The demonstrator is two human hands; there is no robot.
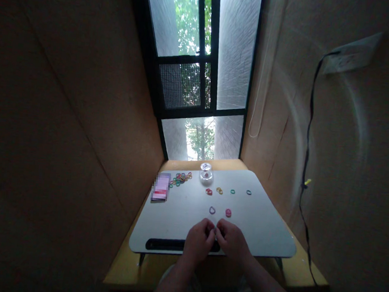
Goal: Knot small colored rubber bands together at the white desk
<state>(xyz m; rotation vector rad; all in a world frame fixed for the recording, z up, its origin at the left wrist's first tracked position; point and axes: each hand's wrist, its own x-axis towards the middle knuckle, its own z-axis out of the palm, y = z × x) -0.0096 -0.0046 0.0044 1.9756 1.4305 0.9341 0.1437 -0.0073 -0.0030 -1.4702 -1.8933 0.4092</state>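
Over the front edge of the white table (pixel 174 219), my left hand (pixel 200 239) and my right hand (pixel 232 241) meet fingertip to fingertip. Both are closed, and whatever they hold between them is too small to make out. Just beyond them lie a purple ring (pixel 212 210) and pink rings (pixel 228 212). Farther back, a row runs from red rings (pixel 209 192) to yellow rings (pixel 219 191), a green ring (pixel 232 191) and a dark teal ring (pixel 249 192). A mixed pile of coloured rings (pixel 180 179) sits at the back left.
A clear container (pixel 206 176) stands at the table's back edge. A blurred pink and white packet (pixel 161 187) lies at the left edge. The black slot (pixel 165 245) runs along the front. A black cable (pixel 308 142) hangs down the right wall.
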